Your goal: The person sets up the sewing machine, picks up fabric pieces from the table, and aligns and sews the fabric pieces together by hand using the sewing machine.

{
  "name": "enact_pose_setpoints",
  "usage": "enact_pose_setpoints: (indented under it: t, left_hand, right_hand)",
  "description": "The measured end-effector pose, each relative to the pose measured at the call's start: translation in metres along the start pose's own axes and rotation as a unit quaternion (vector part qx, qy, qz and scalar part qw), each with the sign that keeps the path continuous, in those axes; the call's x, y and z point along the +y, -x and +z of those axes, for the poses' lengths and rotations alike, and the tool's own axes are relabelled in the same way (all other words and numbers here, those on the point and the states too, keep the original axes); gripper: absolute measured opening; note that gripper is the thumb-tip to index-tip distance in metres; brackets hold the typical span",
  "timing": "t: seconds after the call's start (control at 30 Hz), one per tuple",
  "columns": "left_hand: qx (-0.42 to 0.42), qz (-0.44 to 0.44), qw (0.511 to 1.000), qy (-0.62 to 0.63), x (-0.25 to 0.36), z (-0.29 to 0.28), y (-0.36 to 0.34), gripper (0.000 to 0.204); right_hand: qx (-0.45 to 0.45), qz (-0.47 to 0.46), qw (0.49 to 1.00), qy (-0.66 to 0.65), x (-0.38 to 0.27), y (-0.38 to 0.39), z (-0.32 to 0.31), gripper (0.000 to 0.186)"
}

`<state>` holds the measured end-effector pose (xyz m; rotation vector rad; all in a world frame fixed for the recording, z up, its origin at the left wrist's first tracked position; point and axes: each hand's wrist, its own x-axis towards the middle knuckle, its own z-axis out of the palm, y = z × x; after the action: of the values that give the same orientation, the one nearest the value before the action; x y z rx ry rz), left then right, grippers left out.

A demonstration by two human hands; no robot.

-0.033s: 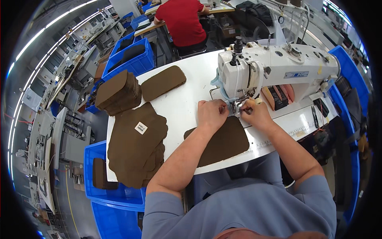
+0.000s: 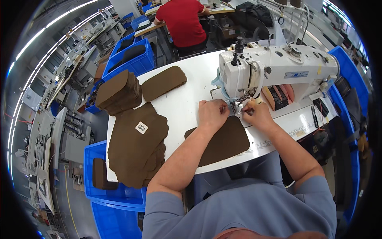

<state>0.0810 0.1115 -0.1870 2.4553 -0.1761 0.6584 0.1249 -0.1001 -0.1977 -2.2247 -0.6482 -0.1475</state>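
Little has shifted since the earlier picture, suggesting steady close work: the bare left hand [image 2: 214, 114] and bare right hand [image 2: 256, 113] curl fingertips inward, any hold impossible to tell, a rounded dark-brown fabric-like panel [image 2: 227, 140] just nearer the body, a white metal sewing machine [image 2: 284, 65] just beyond them.

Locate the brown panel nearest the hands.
Head view, just right of centre: the brown panel lies on the table, partly hidden by the left forearm, in front of the sewing machine.
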Motion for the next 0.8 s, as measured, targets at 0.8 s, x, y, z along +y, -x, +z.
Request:
enact_pose_setpoints:
  t: [0.8]
  left_hand:
    - [0.023,-0.002,1.0,0.008,-0.005,0.006,0.001,0.013]
  right_hand:
    - [-0.034,-0.135,0.976,0.165,-0.007,0.042,-0.027,0.011]
